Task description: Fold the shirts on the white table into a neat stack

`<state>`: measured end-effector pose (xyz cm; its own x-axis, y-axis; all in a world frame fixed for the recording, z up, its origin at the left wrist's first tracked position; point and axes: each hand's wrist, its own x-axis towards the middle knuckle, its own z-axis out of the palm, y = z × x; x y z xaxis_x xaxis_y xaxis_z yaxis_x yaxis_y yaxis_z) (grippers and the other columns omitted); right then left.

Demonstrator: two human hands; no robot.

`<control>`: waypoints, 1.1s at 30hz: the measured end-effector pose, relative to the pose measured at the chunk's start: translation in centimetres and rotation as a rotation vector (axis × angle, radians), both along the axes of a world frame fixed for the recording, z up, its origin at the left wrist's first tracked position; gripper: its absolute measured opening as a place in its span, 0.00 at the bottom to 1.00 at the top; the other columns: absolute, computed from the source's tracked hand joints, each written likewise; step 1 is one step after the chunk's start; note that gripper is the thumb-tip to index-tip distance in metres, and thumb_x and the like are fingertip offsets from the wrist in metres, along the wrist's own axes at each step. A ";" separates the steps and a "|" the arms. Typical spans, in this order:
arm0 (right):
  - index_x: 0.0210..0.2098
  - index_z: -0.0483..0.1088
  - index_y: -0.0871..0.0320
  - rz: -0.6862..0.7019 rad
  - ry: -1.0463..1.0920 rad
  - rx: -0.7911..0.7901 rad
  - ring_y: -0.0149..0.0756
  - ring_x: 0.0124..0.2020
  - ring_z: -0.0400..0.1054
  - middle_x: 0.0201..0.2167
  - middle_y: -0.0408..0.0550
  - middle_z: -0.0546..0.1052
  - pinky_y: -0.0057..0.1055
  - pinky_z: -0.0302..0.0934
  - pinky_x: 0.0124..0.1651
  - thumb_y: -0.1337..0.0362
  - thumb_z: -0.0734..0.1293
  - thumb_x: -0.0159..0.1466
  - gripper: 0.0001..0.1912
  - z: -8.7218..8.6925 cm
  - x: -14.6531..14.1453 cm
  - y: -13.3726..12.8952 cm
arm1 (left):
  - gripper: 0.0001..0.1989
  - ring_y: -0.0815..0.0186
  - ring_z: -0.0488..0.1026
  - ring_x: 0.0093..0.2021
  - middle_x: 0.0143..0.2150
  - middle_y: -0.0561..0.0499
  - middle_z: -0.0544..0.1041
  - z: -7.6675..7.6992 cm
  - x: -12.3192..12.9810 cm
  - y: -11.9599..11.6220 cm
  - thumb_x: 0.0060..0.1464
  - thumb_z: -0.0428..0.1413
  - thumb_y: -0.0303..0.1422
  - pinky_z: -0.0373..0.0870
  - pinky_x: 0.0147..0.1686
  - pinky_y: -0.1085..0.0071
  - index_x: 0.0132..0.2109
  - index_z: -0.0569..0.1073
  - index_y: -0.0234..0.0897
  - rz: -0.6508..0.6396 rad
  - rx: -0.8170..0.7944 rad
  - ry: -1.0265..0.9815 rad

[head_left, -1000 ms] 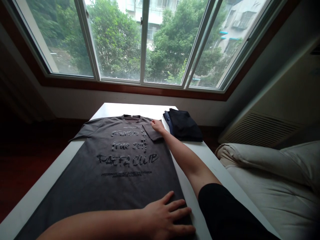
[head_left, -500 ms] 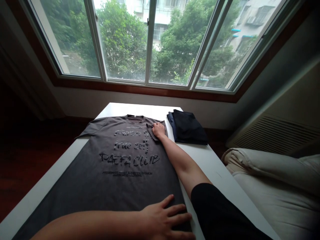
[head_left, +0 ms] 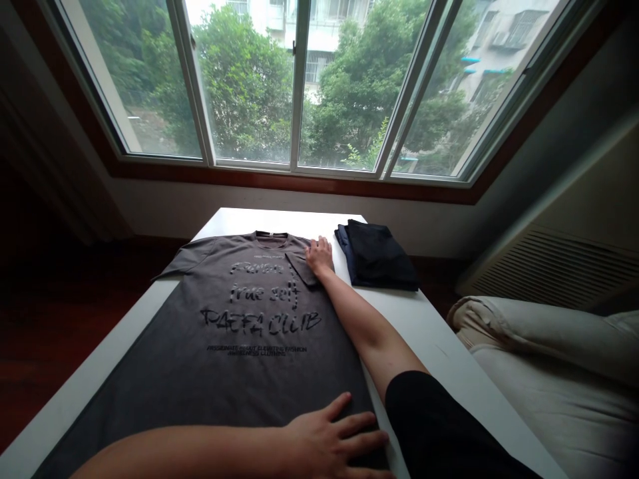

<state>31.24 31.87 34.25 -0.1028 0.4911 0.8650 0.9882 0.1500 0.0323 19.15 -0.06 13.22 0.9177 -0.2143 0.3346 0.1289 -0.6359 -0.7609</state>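
A dark grey T-shirt (head_left: 249, 386) with printed lettering lies front up on a white table (head_left: 439, 352), its collar toward the window. Its right-hand sleeve is folded inward over the chest. My right hand (head_left: 318, 258) rests on that folded sleeve near the shoulder, fingers laid on the cloth. Close to me, my left hand (head_left: 337, 436) lies flat with spread fingers on the shirt's lower right edge. The other sleeve extends past the table's left edge.
Folded dark clothes (head_left: 379, 253) are stacked at the table's far right corner. A beige padded seat (head_left: 554, 372) stands to the right of the table. Behind the table are a low wall and a wide window (head_left: 299, 166).
My right hand has shifted slightly away from me and flattened, and the folded sleeve now lies flatter across the chest. My left hand stays nearly in place.
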 end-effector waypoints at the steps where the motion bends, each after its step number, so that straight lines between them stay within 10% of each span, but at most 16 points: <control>1: 0.69 0.60 0.61 -0.025 0.005 -0.007 0.53 0.75 0.41 0.75 0.63 0.51 0.49 0.35 0.73 0.52 0.55 0.75 0.29 0.2 0.4 0.3 | 0.27 0.55 0.60 0.73 0.74 0.49 0.61 -0.1 0.0 0.0 0.72 0.40 0.44 0.68 0.63 0.53 0.73 0.63 0.53 0.000 0.005 -0.005; 7: 0.75 0.53 0.58 -0.025 0.012 -0.404 0.50 0.77 0.36 0.77 0.60 0.45 0.47 0.35 0.74 0.40 0.52 0.73 0.40 0.8 2.6 2.8 | 0.26 0.57 0.60 0.73 0.73 0.53 0.63 -0.5 0.2 -0.1 0.71 0.41 0.42 0.69 0.63 0.54 0.72 0.65 0.58 0.029 0.099 -0.056; 20: 0.73 0.58 0.56 0.092 -0.045 -0.359 0.52 0.76 0.44 0.75 0.59 0.53 0.50 0.39 0.73 0.39 0.51 0.74 0.38 -1.0 -2.3 2.8 | 0.29 0.59 0.52 0.76 0.76 0.53 0.58 1.5 -2.5 0.9 0.69 0.45 0.50 0.62 0.69 0.57 0.73 0.63 0.52 0.041 -0.166 -0.008; 28: 0.63 0.70 0.59 0.272 -0.010 -0.097 0.41 0.69 0.59 0.67 0.55 0.69 0.35 0.50 0.71 0.55 0.54 0.75 0.25 -0.1 2.4 1.8 | 0.19 0.51 0.66 0.65 0.66 0.42 0.71 10.8 -21.3 15.8 0.67 0.48 0.37 0.61 0.66 0.50 0.59 0.75 0.39 0.599 -0.293 -0.910; 33: 0.71 0.61 0.57 0.139 0.034 -0.250 0.46 0.73 0.53 0.73 0.58 0.59 0.40 0.48 0.72 0.49 0.55 0.75 0.31 -0.8 3.0 0.7 | 0.25 0.41 0.68 0.61 0.62 0.31 0.71 13.9 -34.4 22.0 0.65 0.46 0.40 0.68 0.56 0.47 0.62 0.73 0.31 1.148 -0.368 -1.422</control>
